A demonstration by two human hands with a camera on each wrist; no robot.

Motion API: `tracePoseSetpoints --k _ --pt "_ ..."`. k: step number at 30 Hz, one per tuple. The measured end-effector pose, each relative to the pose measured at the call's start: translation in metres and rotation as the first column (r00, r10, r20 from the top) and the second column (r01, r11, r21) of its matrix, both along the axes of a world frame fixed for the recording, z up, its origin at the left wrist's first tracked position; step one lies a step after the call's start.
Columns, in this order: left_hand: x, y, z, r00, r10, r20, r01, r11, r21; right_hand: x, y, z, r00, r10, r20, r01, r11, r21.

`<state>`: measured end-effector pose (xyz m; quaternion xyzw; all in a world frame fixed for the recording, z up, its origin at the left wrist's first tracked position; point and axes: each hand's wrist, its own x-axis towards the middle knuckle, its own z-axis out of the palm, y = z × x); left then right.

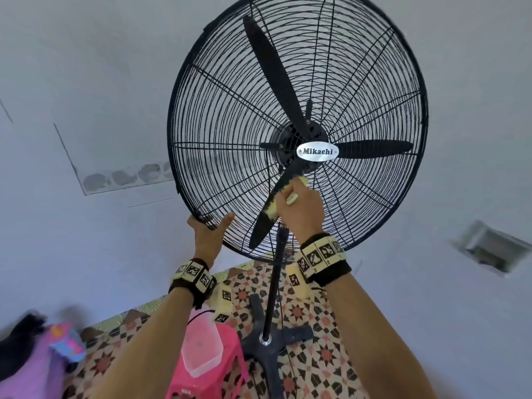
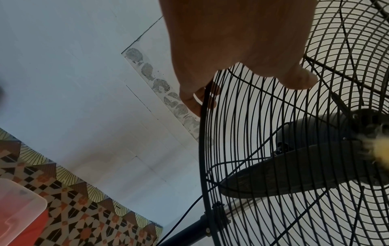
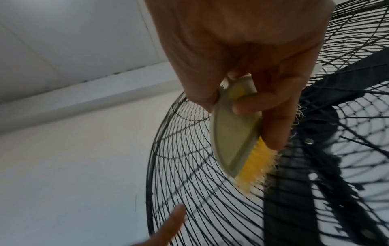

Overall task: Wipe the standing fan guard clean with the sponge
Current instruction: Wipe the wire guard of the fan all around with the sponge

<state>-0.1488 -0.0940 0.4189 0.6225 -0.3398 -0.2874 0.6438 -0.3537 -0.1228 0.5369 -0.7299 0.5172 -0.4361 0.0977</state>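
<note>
Your right hand [image 1: 299, 207] grips the sponge [image 3: 250, 168] against the guard [image 1: 218, 116] at lower centre; your left hand [image 1: 205, 231] clasps the lower-left rim. Risk: bristles snagging wires, tilting the fan.

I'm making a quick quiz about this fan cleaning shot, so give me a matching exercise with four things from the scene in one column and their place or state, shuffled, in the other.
Column one:
1. left hand
2. scrubbing tool
3. clear plastic tub
4. oval name badge

Column two:
A. on the pink stool
B. at the centre of the fan guard
C. holding the guard's lower rim
D. pressed to the guard wires by the right hand

Pairs: 1-C, 2-D, 3-A, 4-B
</note>
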Motion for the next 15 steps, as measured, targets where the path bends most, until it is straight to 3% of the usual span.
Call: tracePoseSetpoints --k 4,7,9,11,13,15 --pt "0.000 0.004 -0.001 1.000 0.001 -0.001 -0.001 1.000 0.012 0.004 -0.001 0.015 0.948 0.278 0.154 -0.248 0.950 -0.192" --pt "0.000 0.005 0.002 1.000 -0.002 -0.001 0.002 0.999 0.032 -0.002 -0.007 0.002 0.960 0.203 0.194 -0.178 0.974 -0.137" --pt "-0.001 0.003 0.005 1.000 0.002 0.002 -0.002 1.000 0.028 -0.008 -0.011 -0.006 0.988 0.076 0.131 -0.071 0.997 -0.042" --pt "-0.003 0.004 0.005 1.000 0.004 0.004 -0.004 1.000 0.026 -0.014 -0.010 -0.004 0.995 0.040 0.096 -0.040 0.999 0.000" --pt "-0.004 0.005 0.004 1.000 0.006 0.008 -0.007 1.000 0.025 -0.016 -0.006 0.006 0.974 0.136 0.184 -0.136 0.991 -0.013" --pt "-0.003 0.008 0.003 1.000 0.005 0.007 -0.005 1.000 0.031 -0.016 0.000 0.019 0.882 0.281 0.378 -0.286 0.957 -0.043"
